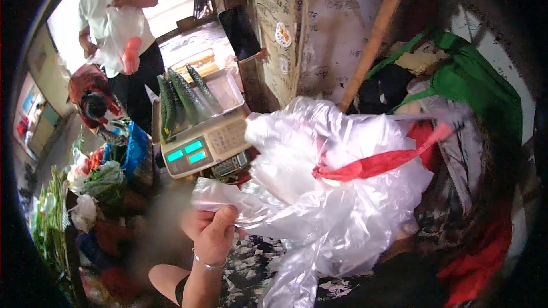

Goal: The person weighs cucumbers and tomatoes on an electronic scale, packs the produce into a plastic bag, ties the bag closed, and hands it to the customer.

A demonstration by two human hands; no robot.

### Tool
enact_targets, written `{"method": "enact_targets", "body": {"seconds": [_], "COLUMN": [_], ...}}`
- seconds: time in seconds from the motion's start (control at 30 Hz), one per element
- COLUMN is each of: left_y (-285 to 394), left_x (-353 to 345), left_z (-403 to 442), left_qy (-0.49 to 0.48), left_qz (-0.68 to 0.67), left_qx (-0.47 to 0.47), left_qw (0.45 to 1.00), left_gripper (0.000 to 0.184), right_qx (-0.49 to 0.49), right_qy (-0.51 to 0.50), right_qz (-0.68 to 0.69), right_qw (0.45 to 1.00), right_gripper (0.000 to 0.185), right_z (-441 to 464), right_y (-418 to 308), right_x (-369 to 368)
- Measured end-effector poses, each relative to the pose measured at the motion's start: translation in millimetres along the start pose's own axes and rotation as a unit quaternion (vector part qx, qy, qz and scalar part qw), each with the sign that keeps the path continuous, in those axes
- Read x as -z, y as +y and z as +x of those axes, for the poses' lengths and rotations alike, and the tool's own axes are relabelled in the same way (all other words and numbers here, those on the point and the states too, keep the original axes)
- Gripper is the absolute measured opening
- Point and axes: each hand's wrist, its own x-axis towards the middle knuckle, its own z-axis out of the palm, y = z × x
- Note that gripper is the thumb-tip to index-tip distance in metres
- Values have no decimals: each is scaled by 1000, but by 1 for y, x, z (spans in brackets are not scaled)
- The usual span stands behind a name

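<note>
My left hand (212, 234), a metal bangle on its wrist, pinches the edge of a clear plastic bag between thumb and fingers. The bag belongs to a large, crumpled bunch of plastic bags (354, 217), which spreads to the right. A red strip (377, 165) crosses the bunch. Left of my forearm shows a patch of bare skin with a dark band (180, 291); I cannot tell which body part it is. My right hand does not show. Beyond the bags, several cucumbers (185, 97) lie on the tray of a digital scale (197, 151) with lit displays.
A person in a white shirt (117, 0) stands at the far left with a plastic bag (123, 43). Another person (94, 100) bends over a blue container (137, 145). Leafy vegetables (105, 179) lie at left. A wooden pole (374, 40) leans behind; a green bag (476, 80) hangs at right.
</note>
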Motion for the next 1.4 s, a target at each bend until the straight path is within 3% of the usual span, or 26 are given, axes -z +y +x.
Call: {"method": "enact_targets", "body": {"seconds": [0.1,0.17,0.27,0.33,0.4,0.47,0.53,0.6,0.67,0.7,0.8,0.87,0.9,0.93,1.13,1.2,1.3,1.4], "left_y": [-10,-14,-12,-10,-1,4,11,15,8,-4,-35,-35,-13,-14,14,20,45,59], "left_x": [-7,1,-6,4,10,17,9,-12,-23,-25,10,33,39,53,101,127,162,220], "left_z": [4,1,-4,1,10,17,22,29,33,37,44,41,37,36,16,9,-7,-35], "left_qy": [6,-64,-112,-252,-156,-36,-99,-161,-239,-278,-305,-189,-166,-127,-6,78,297,414], "left_qz": [-21,-2,60,123,259,269,286,346,326,330,370,428,518,569,700,641,545,427], "left_qx": [2,-8,82,85,0,8,-70,-186,-151,-176,-126,-194,-178,-227,-251,-271,-250,-232], "left_qw": [1000,998,988,956,953,962,951,905,902,885,868,862,820,780,669,714,743,770], "left_gripper": [22,15,16,10,9,21,43,61,75,76,32,18,20,16,19,14,5,13], "right_qx": [-32,-52,-58,-62,-73,-85,-90,-94,-94,-93,-93,-99,-99,-97,-78,-73,-65,-51], "right_qy": [36,46,31,9,-18,-49,-74,-98,-121,-126,-144,-160,-166,-174,-200,-201,-207,-208], "right_qz": [-12,-15,-14,-14,-19,-22,-16,-13,-10,-9,-7,-3,-1,-1,9,12,12,10], "right_qw": [999,997,998,998,997,995,993,991,988,988,985,982,981,980,977,977,976,977], "right_gripper": [68,67,67,67,66,66,66,65,65,65,65,64,64,64,63,63,63,62], "right_z": [-24,-40,-49,-57,-70,-84,-89,-93,-94,-92,-86,-87,-83,-79,-44,-32,-11,15], "right_y": [4,5,7,8,11,13,13,14,15,16,19,20,21,22,24,24,25,23], "right_x": [9,10,7,4,5,6,-1,-3,-6,-8,-11,-16,-19,-20,-34,-40,-45,-50]}}
